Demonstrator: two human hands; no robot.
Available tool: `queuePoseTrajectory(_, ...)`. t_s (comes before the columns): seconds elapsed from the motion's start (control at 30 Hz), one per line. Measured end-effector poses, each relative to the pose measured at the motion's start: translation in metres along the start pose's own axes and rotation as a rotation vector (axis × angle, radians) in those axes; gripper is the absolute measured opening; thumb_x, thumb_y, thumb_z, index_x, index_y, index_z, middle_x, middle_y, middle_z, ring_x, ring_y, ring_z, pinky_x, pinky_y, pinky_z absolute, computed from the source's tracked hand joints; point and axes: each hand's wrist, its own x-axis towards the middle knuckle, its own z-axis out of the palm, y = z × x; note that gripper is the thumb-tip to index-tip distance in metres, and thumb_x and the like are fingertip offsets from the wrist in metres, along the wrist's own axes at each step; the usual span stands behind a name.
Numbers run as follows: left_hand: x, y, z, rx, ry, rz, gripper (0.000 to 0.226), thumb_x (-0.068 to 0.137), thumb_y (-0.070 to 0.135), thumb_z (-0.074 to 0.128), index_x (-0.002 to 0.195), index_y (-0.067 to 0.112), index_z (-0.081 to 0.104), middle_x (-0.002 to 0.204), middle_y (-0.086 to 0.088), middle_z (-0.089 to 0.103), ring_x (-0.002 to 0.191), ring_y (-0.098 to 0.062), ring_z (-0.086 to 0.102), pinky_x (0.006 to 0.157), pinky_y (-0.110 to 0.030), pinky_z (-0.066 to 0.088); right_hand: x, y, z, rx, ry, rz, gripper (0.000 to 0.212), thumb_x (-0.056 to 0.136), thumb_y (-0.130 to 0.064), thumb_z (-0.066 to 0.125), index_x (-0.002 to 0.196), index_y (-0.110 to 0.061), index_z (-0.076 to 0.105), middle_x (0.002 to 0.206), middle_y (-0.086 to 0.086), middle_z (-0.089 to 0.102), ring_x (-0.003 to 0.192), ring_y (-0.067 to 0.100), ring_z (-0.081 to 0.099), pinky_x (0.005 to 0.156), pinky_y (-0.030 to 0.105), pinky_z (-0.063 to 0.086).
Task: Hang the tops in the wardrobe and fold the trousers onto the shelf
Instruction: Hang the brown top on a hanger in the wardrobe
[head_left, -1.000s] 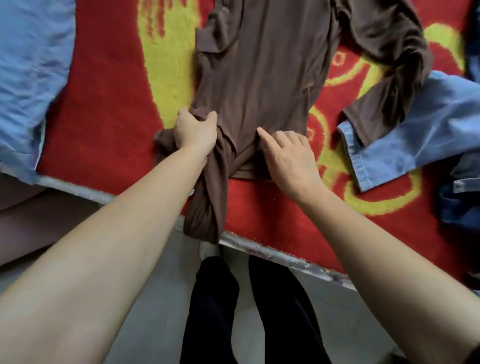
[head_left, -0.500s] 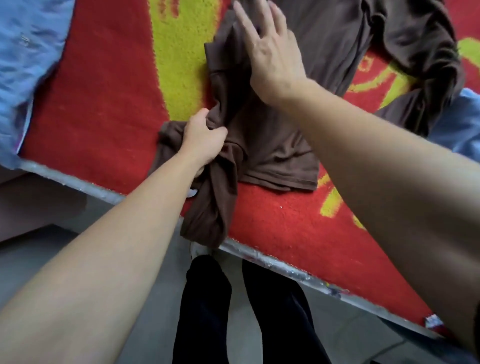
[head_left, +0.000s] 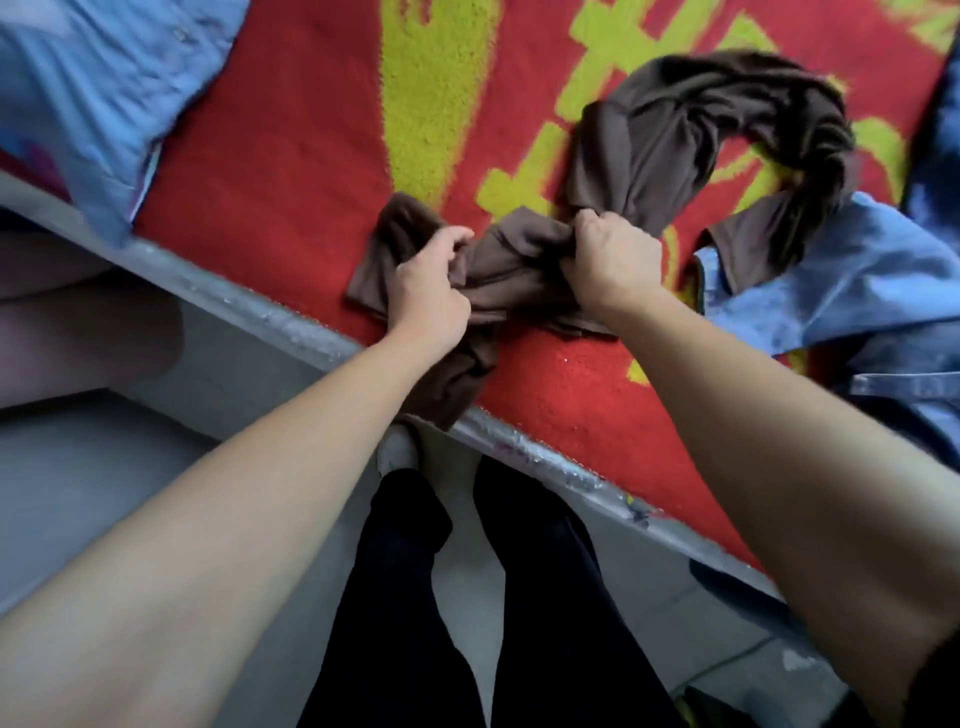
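A brown long-sleeved top lies bunched on the red and yellow blanket near the bed's front edge. My left hand grips its gathered lower left part, and a fold hangs over the edge below that hand. My right hand grips a bunch of the same top just to the right. One sleeve curves away to the right and ends on the light blue denim trousers.
A light blue shirt lies at the upper left of the bed. Darker denim sits at the right edge. The bed's grey front rim runs diagonally, with my dark-trousered legs and grey floor below it.
My right hand came back from the top's upper part and now grips fabric near my left hand. The spread top has been gathered into a bunch toward the bed's edge.
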Motion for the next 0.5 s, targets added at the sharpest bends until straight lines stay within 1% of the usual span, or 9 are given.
queuePoseTrajectory(0.07, -0.023, 0.003, -0.018, 0.053, -0.077, 0.036, 0.068, 0.073, -0.012, 0.042, 0.129, 0.023, 0.060, 0.111, -0.003, 0.065, 0.106, -0.021, 0.058, 0.090, -0.018, 0.038, -0.038, -0.010, -0.008, 0.045, 0.017, 0.015, 0.036, 0.088, -0.034, 0.064, 0.114, -0.011, 0.055, 0.116, 0.016, 0.059, 0.105, 0.039, 0.062, 0.079, 0.044, 0.047)
queuePoseTrajectory(0.13, -0.040, 0.005, -0.043, 0.077, -0.150, 0.017, 0.066, 0.074, -0.010, 0.044, 0.132, 0.020, 0.056, 0.120, -0.005, 0.061, 0.115, -0.025, 0.055, 0.096, -0.023, 0.038, -0.071, -0.020, -0.023, 0.047, 0.103, -0.017, 0.039, 0.082, -0.037, 0.070, 0.109, -0.011, 0.059, 0.110, 0.017, 0.055, 0.102, 0.039, 0.058, 0.078, 0.045, 0.045)
queuePoseTrajectory(0.2, -0.054, 0.013, -0.075, 0.067, -0.194, -0.015, 0.059, 0.076, -0.003, 0.050, 0.129, 0.020, 0.057, 0.124, -0.006, 0.061, 0.116, -0.026, 0.055, 0.094, -0.025, 0.040, -0.098, -0.030, -0.047, 0.017, 0.188, -0.062, 0.041, 0.075, -0.038, 0.074, 0.102, -0.010, 0.060, 0.107, 0.018, 0.053, 0.100, 0.039, 0.054, 0.078, 0.046, 0.042)
queuePoseTrajectory(0.23, -0.062, 0.019, -0.095, 0.033, -0.195, 0.001, 0.051, 0.076, 0.004, 0.057, 0.124, 0.021, 0.060, 0.119, -0.005, 0.064, 0.110, -0.023, 0.058, 0.088, -0.024, 0.041, -0.110, -0.036, -0.063, 0.014, 0.235, -0.084, 0.041, 0.073, -0.037, 0.075, 0.101, -0.011, 0.059, 0.107, 0.017, 0.053, 0.100, 0.038, 0.053, 0.078, 0.045, 0.041)
queuePoseTrajectory(0.3, -0.082, 0.037, -0.135, -0.064, -0.201, 0.079, 0.034, 0.073, 0.031, 0.073, 0.106, 0.024, 0.069, 0.100, 0.001, 0.071, 0.092, -0.014, 0.062, 0.078, -0.025, 0.044, -0.132, -0.047, -0.101, 0.038, 0.325, -0.140, 0.037, 0.072, -0.032, 0.076, 0.098, -0.011, 0.060, 0.106, 0.015, 0.056, 0.101, 0.038, 0.053, 0.078, 0.045, 0.042)
queuePoseTrajectory(0.33, -0.092, 0.046, -0.156, -0.094, -0.209, 0.117, 0.031, 0.071, 0.041, 0.078, 0.097, 0.025, 0.073, 0.091, 0.001, 0.072, 0.083, -0.011, 0.062, 0.074, -0.026, 0.044, -0.143, -0.054, -0.122, 0.056, 0.357, -0.167, 0.034, 0.072, -0.028, 0.075, 0.097, -0.011, 0.060, 0.104, 0.015, 0.057, 0.100, 0.038, 0.055, 0.078, 0.045, 0.043)
queuePoseTrajectory(0.4, -0.110, 0.061, -0.193, -0.124, -0.185, 0.192, 0.018, 0.073, 0.037, 0.083, 0.083, 0.025, 0.075, 0.082, -0.002, 0.073, 0.075, -0.009, 0.058, 0.069, -0.027, 0.044, -0.164, -0.068, -0.163, 0.064, 0.381, -0.211, 0.028, 0.074, -0.021, 0.074, 0.096, -0.011, 0.060, 0.101, 0.014, 0.060, 0.099, 0.038, 0.057, 0.077, 0.044, 0.045)
queuePoseTrajectory(0.43, -0.118, 0.069, -0.210, -0.139, -0.144, 0.227, 0.014, 0.072, 0.032, 0.084, 0.080, 0.025, 0.074, 0.080, -0.004, 0.073, 0.073, -0.010, 0.058, 0.069, -0.028, 0.044, -0.174, -0.074, -0.182, 0.059, 0.398, -0.240, 0.026, 0.075, -0.020, 0.073, 0.095, -0.011, 0.059, 0.101, 0.013, 0.060, 0.099, 0.037, 0.057, 0.076, 0.043, 0.045)
queuePoseTrajectory(0.5, -0.132, 0.088, -0.243, -0.176, -0.038, 0.292, 0.016, 0.072, 0.023, 0.084, 0.079, 0.025, 0.070, 0.079, -0.004, 0.070, 0.074, -0.012, 0.059, 0.072, -0.029, 0.045, -0.194, -0.086, -0.215, 0.099, 0.437, -0.303, 0.020, 0.079, -0.020, 0.068, 0.093, -0.012, 0.056, 0.100, 0.011, 0.060, 0.100, 0.035, 0.057, 0.075, 0.044, 0.047)
